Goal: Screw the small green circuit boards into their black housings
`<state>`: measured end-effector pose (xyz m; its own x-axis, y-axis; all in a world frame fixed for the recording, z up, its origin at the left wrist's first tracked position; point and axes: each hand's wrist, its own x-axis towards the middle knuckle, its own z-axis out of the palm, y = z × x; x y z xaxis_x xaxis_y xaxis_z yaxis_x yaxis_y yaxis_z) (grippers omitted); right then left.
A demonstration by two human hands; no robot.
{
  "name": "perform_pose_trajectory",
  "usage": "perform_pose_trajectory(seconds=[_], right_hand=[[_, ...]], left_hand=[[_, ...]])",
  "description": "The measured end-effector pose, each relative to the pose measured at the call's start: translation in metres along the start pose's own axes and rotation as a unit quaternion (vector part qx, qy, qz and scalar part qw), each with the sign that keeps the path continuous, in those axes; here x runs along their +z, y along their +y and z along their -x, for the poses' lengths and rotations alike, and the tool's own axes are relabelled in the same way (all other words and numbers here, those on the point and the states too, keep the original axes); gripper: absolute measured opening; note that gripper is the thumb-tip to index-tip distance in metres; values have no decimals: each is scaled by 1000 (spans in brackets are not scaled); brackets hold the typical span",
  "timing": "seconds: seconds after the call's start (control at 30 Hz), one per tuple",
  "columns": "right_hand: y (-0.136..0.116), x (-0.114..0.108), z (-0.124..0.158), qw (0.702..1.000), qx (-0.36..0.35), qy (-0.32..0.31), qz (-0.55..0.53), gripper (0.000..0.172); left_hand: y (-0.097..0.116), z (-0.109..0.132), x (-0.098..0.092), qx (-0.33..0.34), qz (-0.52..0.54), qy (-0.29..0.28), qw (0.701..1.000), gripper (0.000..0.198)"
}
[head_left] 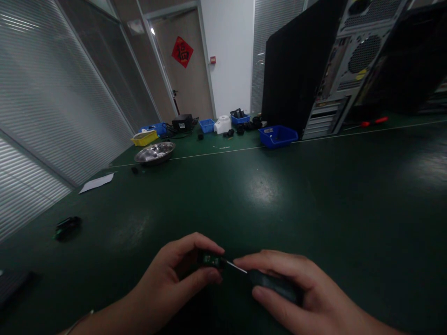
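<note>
Between the thumb and fingers of my left hand (178, 270) is a small dark part with a green circuit board (211, 260) facing up. My right hand (296, 284) is closed round the dark handle of a screwdriver (274, 284). Its thin metal shaft points left, and the tip meets the right end of the circuit board piece. Whether the tip sits in a screw is too small to tell. Both hands are low over the green table (216, 200), near its front edge.
A dark part (67, 228) lies at left, with a black object (14, 286) below it. Further back are a metal dish (155, 152), a yellow tray (144, 138), a blue bin (278, 137), a white device (222, 124) and a computer case (300, 70). White paper (97, 183) lies near the left wall.
</note>
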<state>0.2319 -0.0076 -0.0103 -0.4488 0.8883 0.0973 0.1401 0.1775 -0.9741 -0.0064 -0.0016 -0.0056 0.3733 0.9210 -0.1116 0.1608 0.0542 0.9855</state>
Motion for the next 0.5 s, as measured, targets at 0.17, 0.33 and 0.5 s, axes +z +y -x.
perform_pose_trajectory(seconds=[0.17, 0.33, 0.5], right_hand=[[1, 2, 0, 1000, -27, 5, 7, 29], [0, 0, 2, 998, -42, -3, 39, 29], [-3, -2, 3, 995, -66, -15, 67, 30]], left_hand=[[1, 0, 1, -1, 64, -27, 998, 14], [2, -1, 3, -19, 159, -45, 986, 12], [-1, -2, 2, -22, 188, -61, 980, 11]])
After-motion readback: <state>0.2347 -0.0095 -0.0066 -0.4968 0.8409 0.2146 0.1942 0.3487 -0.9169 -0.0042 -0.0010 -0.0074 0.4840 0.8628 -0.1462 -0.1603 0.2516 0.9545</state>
